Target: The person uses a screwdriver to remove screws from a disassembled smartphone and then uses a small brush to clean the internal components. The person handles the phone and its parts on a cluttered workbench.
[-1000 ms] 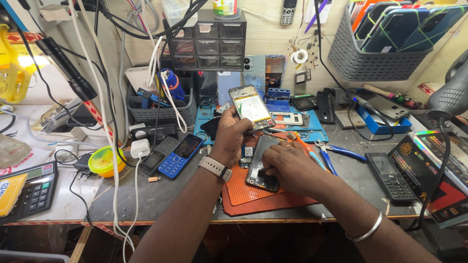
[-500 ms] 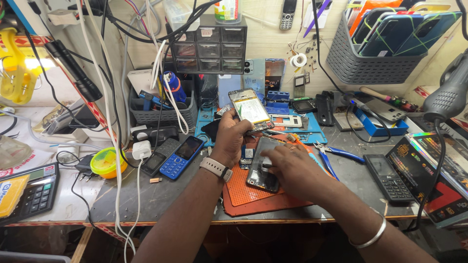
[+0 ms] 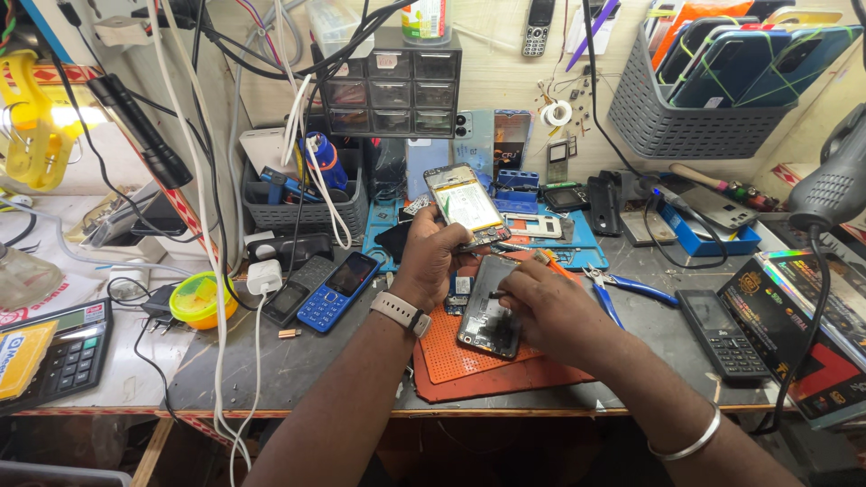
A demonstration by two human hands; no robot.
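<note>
My left hand [image 3: 435, 257] holds up an opened smartphone body [image 3: 466, 206], its inner side with a pale battery facing me, tilted above the bench. My right hand [image 3: 550, 311] rests on a black phone screen panel [image 3: 488, 311] that lies on the orange work mat [image 3: 460, 361]. The thumb and forefinger pinch at the panel's upper edge, where something small and dark sits; I cannot tell what it is. A watch is on my left wrist and a metal bangle on my right.
A blue keypad phone [image 3: 336, 290] and a dark phone [image 3: 299, 289] lie left of the mat. Blue-handled pliers [image 3: 631, 287] and a black keypad phone [image 3: 722, 334] lie right. A calculator [image 3: 63, 353], a white charger [image 3: 264, 277], a drawer cabinet [image 3: 392, 90] and a grey basket of phones [image 3: 713, 81] stand around.
My right hand's fingers have shifted slightly up the screen panel. The left hand keeps the opened phone raised in nearly the same place.
</note>
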